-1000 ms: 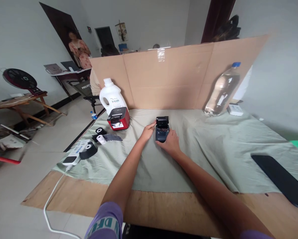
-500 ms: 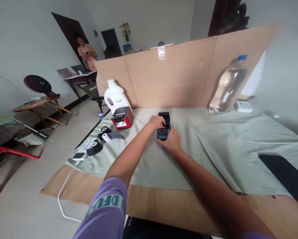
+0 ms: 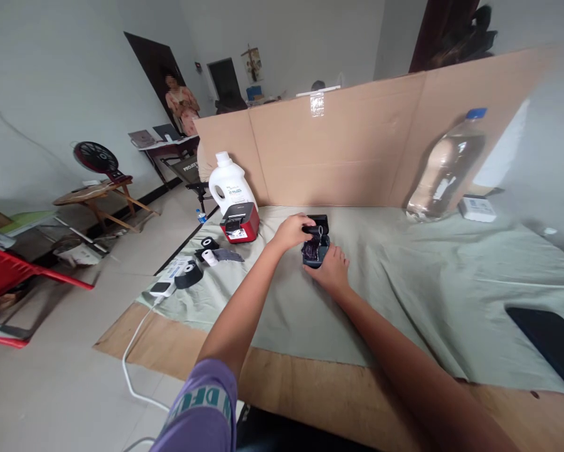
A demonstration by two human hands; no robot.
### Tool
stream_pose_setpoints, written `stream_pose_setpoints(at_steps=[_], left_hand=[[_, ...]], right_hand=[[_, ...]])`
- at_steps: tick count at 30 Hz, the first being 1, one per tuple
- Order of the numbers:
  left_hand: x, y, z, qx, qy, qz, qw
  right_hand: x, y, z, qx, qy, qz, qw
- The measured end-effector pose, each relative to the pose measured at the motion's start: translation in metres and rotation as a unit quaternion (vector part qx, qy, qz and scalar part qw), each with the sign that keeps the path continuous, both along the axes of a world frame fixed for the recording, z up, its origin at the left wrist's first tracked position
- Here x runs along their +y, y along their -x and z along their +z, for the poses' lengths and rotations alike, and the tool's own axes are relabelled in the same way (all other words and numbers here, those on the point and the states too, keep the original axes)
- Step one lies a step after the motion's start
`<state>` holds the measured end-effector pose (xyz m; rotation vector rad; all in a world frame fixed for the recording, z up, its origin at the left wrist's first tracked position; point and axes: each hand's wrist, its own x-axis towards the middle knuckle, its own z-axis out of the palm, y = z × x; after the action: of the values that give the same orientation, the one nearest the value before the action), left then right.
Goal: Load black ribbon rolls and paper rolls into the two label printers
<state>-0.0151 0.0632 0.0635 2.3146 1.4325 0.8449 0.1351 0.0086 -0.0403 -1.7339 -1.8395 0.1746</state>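
On the cloth-covered table (image 3: 404, 282), the right hand (image 3: 331, 271) grips the small black printer (image 3: 315, 246); the left hand (image 3: 293, 230) pinches a dark roll (image 3: 312, 231) just above its open bay.

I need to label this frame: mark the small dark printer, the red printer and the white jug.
small dark printer (image 3: 315, 246), head view, on its open body.
red printer (image 3: 240, 222), head view, on its front.
white jug (image 3: 228, 187), head view, on its label.

Two printers (image 3: 315, 243) (image 3: 239, 222), three rolls (image 3: 209, 243) (image 3: 209, 257) (image 3: 189, 275), two bottles (image 3: 232, 186) (image 3: 446, 168)
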Motion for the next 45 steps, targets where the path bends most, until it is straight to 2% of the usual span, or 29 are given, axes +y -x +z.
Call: stream_pose_setpoints(at_steps=[3, 5, 7, 10, 13, 15, 17, 20, 23, 26, 29, 31, 34, 36, 40, 43, 45], left_hand=[[-0.047, 0.046, -0.016, -0.198, -0.032, 0.041, 0.979], [-0.084, 0.082, -0.031, -0.312, -0.026, 0.113, 0.943], [-0.118, 0.117, -0.046, -0.366, -0.05, 0.187, 0.91], [-0.155, 0.161, -0.065, -0.338, -0.069, 0.277, 0.897], [-0.167, 0.193, -0.077, -0.241, -0.035, 0.391, 0.887], [-0.166, 0.208, -0.083, -0.172, -0.021, 0.463, 0.869], [-0.162, 0.218, -0.087, -0.118, -0.006, 0.505, 0.855], [-0.159, 0.221, -0.091, -0.09, 0.011, 0.522, 0.848], [-0.165, 0.214, -0.092, -0.065, 0.024, 0.519, 0.852], [-0.178, 0.202, -0.084, 0.038, -0.017, 0.525, 0.85], [-0.181, 0.196, -0.066, 0.098, -0.092, 0.536, 0.833], [-0.169, 0.201, -0.049, 0.108, -0.07, 0.542, 0.831], [-0.134, 0.217, -0.027, 0.141, 0.066, 0.542, 0.826], [-0.108, 0.228, -0.018, 0.173, 0.15, 0.525, 0.819], [-0.078, 0.242, -0.014, 0.202, 0.196, 0.498, 0.82], [-0.074, 0.246, -0.018, 0.201, 0.193, 0.495, 0.823], [-0.076, 0.248, -0.021, 0.191, 0.17, 0.483, 0.837]], right_hand=[[0.0, 0.0, 0.0, 0.001, 0.001, 0.002, 1.0], [0.0, 0.0, 0.001, 0.004, 0.004, 0.0, 1.0], [0.001, 0.0, 0.001, 0.006, 0.01, 0.002, 1.0], [0.001, 0.001, 0.0, 0.006, 0.008, 0.005, 1.0], [0.001, 0.0, 0.0, 0.003, 0.003, 0.0, 1.0], [0.001, 0.0, 0.0, 0.002, 0.001, -0.003, 1.0], [0.002, 0.0, 0.0, 0.0, 0.001, -0.002, 1.0], [0.003, -0.001, -0.001, -0.005, 0.006, 0.001, 1.0], [0.003, -0.001, -0.002, -0.011, 0.008, 0.003, 1.0], [0.003, -0.002, -0.001, -0.009, 0.006, 0.001, 1.0], [0.0, -0.002, 0.002, -0.007, 0.011, 0.001, 1.0], [-0.001, -0.002, 0.003, -0.011, 0.014, 0.0, 1.0], [-0.001, -0.002, 0.004, -0.017, 0.014, -0.004, 1.0], [-0.001, -0.002, 0.003, -0.021, 0.013, -0.006, 1.0], [0.001, -0.003, 0.001, -0.027, 0.018, -0.003, 0.999], [0.001, -0.004, 0.0, -0.031, 0.019, -0.002, 0.999], [0.0, -0.004, 0.001, -0.033, 0.018, -0.003, 0.999]])
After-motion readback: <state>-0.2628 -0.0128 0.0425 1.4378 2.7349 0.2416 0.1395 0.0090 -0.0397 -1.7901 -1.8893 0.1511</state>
